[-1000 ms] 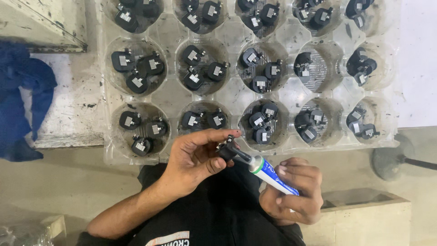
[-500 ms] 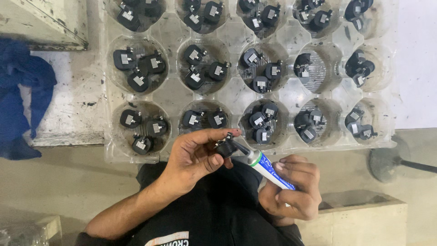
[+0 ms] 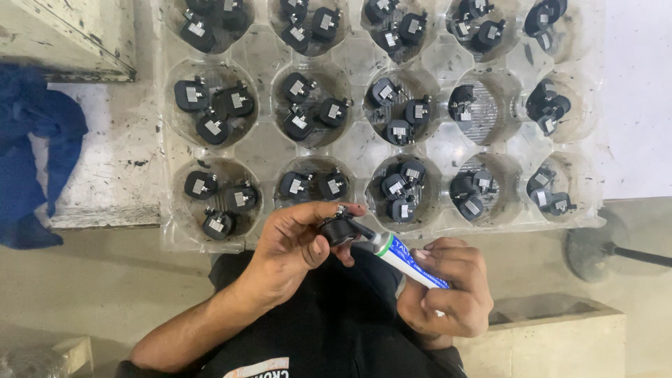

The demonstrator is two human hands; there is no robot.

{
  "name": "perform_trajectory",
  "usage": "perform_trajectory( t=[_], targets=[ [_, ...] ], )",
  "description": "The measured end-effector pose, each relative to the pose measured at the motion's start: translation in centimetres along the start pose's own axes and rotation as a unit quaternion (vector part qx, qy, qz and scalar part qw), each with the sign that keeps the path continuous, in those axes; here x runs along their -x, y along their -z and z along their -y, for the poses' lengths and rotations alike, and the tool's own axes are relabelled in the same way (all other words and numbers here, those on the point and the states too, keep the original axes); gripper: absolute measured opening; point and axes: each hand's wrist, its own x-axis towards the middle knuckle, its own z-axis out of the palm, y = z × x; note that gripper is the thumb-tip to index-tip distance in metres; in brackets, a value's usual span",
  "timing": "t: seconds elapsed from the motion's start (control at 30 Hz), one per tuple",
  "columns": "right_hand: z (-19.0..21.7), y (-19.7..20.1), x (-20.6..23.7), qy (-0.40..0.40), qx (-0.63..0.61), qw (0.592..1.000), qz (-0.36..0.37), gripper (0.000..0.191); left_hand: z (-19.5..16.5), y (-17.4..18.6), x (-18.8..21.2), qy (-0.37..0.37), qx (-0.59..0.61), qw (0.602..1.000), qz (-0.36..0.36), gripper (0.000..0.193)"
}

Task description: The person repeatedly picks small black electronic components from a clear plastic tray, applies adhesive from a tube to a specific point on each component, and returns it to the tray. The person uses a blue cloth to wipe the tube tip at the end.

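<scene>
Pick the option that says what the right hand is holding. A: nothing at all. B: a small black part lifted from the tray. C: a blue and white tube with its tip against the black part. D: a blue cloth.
C: the right hand grips the blue and white tube, whose tip meets the small black part held by the left hand.

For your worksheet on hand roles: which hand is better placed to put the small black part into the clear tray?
Probably the left hand: its fingers already hold the small black part, close to the clear tray. The right hand is wrapped round the tube.
</scene>
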Motion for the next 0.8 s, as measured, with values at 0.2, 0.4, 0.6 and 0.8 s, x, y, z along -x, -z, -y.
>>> perform_trajectory(
  t=[0.2,0.4,0.6,0.8],
  targets=[
    [-0.3,-0.1,1.5,-0.087,-0.077,0.981,-0.154,0.039,-2.8,-2.1,-1.2,-0.045,-0.109,0.993,-0.015,0.042],
    [-2.6,3.1,3.2,-0.121,-0.115,0.951,-0.259,0.043,-8.2,-4.1,-6.7,-0.12,-0.362,0.924,0.019,0.048],
    [-2.7,5.4,3.8,-0.129,-0.126,0.946,-0.268,0.045,-6.2,-7.1,-16.1,-0.108,-0.487,0.861,0.1,0.046],
    [-1.8,6.4,3.4,-0.138,-0.135,0.951,-0.241,0.042,-0.9,-9.7,-23.2,-0.163,-0.655,0.724,0.142,0.038]
  ],
)
